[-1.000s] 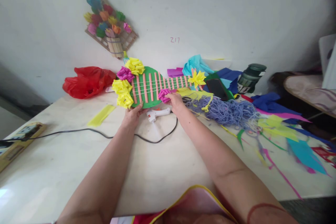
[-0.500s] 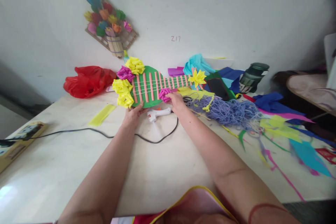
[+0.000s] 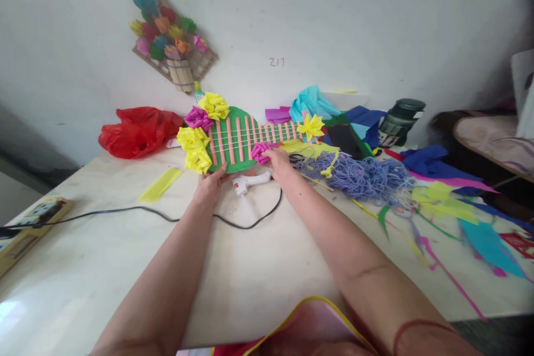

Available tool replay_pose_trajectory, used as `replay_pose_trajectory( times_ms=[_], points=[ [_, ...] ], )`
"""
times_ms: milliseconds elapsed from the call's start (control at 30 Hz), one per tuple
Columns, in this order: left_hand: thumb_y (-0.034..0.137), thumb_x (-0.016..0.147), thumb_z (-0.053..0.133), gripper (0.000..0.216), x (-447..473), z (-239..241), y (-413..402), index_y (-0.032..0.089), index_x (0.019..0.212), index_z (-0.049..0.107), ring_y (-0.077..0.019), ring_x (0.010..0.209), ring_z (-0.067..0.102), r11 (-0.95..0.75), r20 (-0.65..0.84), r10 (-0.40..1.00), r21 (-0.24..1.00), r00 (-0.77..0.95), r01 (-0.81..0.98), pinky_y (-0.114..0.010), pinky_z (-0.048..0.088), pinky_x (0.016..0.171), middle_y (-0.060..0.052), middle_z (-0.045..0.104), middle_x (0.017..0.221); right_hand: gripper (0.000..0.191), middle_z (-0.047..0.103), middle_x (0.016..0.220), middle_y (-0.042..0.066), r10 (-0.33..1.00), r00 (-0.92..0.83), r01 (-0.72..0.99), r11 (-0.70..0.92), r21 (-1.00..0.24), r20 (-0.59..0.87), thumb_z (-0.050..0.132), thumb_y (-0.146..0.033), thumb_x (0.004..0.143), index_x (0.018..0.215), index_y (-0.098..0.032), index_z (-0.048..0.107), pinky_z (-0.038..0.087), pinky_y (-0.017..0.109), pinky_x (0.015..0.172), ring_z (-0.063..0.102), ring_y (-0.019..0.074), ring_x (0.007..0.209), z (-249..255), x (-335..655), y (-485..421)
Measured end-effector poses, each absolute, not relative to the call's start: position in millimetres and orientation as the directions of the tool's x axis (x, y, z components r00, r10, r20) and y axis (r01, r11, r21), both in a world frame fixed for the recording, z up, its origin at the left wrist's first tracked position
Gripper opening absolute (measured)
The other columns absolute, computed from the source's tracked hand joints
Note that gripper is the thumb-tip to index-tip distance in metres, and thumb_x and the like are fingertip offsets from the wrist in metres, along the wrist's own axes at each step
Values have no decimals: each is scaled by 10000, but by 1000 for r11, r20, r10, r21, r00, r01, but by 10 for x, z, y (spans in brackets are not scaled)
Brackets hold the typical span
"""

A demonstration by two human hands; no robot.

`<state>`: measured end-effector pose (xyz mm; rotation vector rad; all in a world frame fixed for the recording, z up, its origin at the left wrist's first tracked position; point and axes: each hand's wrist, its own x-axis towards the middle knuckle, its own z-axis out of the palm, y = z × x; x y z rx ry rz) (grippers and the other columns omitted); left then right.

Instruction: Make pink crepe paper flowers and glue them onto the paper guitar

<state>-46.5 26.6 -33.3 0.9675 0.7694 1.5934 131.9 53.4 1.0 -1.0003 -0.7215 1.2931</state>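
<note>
My left hand (image 3: 211, 181) grips the near edge of a green cardboard guitar with pink strips (image 3: 237, 139), which rests on the pale surface (image 3: 250, 267) near the far wall. My right hand (image 3: 278, 161) pinches a magenta crumpled-paper flower (image 3: 259, 151) against the guitar's lower right rim, fingertips pressed together. Several yellow paper flowers (image 3: 194, 147) already crowd the left rim. The magenta flower seems to be the piece in progress. A white glue gun (image 3: 250, 181) lies just beside my hands.
</note>
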Motion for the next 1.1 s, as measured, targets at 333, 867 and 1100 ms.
replay_pose_trajectory(
  times_ms=[333,867,1100],
  points=[
    [216,591,781,560,-459,-338,261,223,1108,567,-199,783,664,-225,188,974,863,-126,-452,-339,578,673,-45,685,939,64,558,429,-26,996,60,-426,-35,-904,-67,525,-164,559,522,-165,577,435,231,524,506,103,454,-31,1375,567],
    [207,584,782,532,-477,-354,289,216,1078,584,-219,845,659,-217,196,976,866,-93,-451,-335,586,672,-52,682,969,71,609,469,-3,998,-15,-399,-66,-914,-66,539,-163,536,528,-152,609,471,237,543,552,114,484,-73,1455,609],
    [214,588,783,533,-482,-376,306,214,1084,587,-211,798,666,-210,191,978,868,-88,-450,-339,586,669,-60,683,986,113,623,485,-13,998,4,-376,-51,-925,-57,578,-123,513,606,-146,638,466,230,506,558,114,460,-74,1470,624]
  ],
)
